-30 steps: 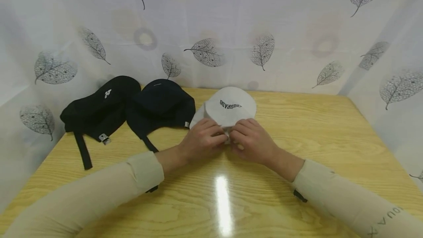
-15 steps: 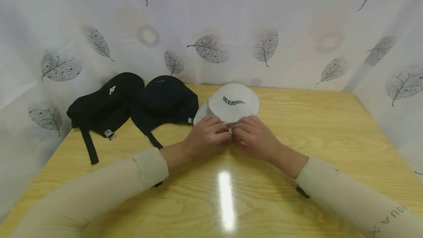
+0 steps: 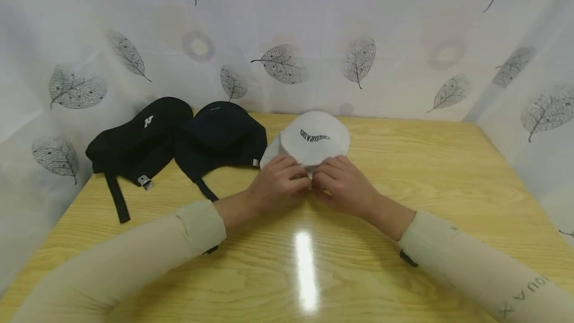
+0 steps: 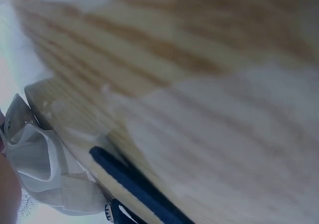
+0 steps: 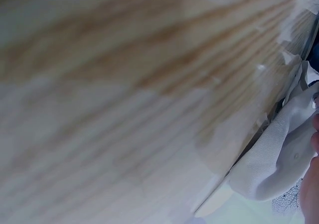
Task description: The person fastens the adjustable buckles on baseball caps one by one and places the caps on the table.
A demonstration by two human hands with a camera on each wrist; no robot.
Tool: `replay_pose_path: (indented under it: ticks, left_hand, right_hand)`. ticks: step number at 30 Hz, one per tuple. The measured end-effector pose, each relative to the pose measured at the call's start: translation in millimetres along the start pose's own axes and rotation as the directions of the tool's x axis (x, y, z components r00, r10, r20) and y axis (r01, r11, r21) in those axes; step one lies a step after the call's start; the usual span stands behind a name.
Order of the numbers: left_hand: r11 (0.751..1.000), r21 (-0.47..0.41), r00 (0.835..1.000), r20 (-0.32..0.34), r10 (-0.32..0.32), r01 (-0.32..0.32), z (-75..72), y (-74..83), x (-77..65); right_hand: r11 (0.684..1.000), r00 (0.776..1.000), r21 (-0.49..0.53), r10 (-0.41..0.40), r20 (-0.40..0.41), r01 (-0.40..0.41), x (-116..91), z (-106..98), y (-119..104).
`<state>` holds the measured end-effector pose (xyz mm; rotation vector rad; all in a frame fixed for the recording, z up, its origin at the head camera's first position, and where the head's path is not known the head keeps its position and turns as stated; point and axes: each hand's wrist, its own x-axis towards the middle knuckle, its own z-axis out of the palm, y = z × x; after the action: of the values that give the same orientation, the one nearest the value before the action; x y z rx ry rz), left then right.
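A white baseball cap [image 3: 316,146] with dark lettering lies toward the back of the wooden table, its opening side facing me. My left hand [image 3: 279,181] and right hand [image 3: 344,184] meet at its near edge, fingers curled, and pinch the strap end there. The small part between the fingertips is mostly hidden by the hands. In the left wrist view the cap [image 4: 79,191] shows its open inside, with a fingertip at the left border. From the right wrist the cap's ribbed cloth [image 5: 259,167] appears beside the right hand [image 5: 313,179].
To the left lie a dark navy cap [image 3: 219,136] and a black cap [image 3: 134,146] with a white emblem, straps trailing toward me. The navy strap [image 4: 129,181] crosses the left wrist view. The wooden table [image 3: 439,173] meets a leaf-print curtain [image 3: 309,24] behind.
The view has shifted slightly. Both hands stay at the cap's near edge, with their fingertips now closer together than a second ago.
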<state>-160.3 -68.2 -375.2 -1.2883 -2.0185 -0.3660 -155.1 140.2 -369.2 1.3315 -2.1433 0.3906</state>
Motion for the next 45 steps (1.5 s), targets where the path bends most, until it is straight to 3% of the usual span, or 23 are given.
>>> replay_pose_path:
  ticks: [12, 21, 45]
  left_hand:
    - [1.000, 0.004, 1.000, 0.008, -0.008, 0.008, -1.6, -0.2, -1.5]
    - [1.000, -0.005, 1.000, 0.009, -0.004, 0.004, -0.7, 0.6, -0.4]
    - [1.000, -0.004, 1.000, -0.020, -0.001, 0.001, -0.8, 2.0, -0.7]
  right_hand:
    - [0.999, 1.000, -0.044, 0.010, -0.001, -0.010, 0.0, 3.4, -1.3]
    - [0.999, 0.999, -0.012, 0.048, 0.008, -0.048, -2.8, 1.2, -1.4]
    - [0.999, 0.999, 0.010, 0.034, 0.027, -0.034, -3.5, 1.8, 0.0]
